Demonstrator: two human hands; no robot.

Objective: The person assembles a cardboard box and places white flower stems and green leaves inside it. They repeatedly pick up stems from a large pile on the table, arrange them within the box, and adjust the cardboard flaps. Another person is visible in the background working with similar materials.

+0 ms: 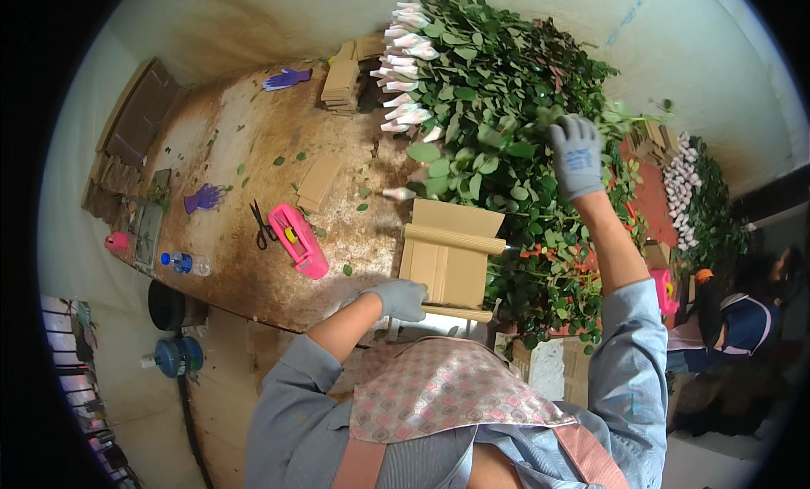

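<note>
My right hand (pixel 577 153), in a grey glove, has its fingers curled round a leafy rose stem (pixel 623 117). Motion blurs the stem. To its left, a blurred bud in a white sleeve (pixel 398 193) appears to belong to it. My left hand (pixel 400 299), gloved in grey too, grips the near left side of a folded cardboard wrapper (pixel 452 267); its fingertips are partly hidden. The wrapper lies open before me, with corrugated strips across it. Beyond stands a big pile of leafy roses (pixel 506 77), their white-sleeved buds (pixel 405 71) facing left.
On the stained table (pixel 253 134) lie black scissors (pixel 261 226), a pink tape dispenser (pixel 299 241), a cardboard piece (pixel 319 183), purple gloves (pixel 204 198) and a plastic bottle (pixel 177 262). Cardboard stacks (pixel 340 87) stand at the back. Another person (pixel 728 324) is at the right, near more roses (pixel 683 191).
</note>
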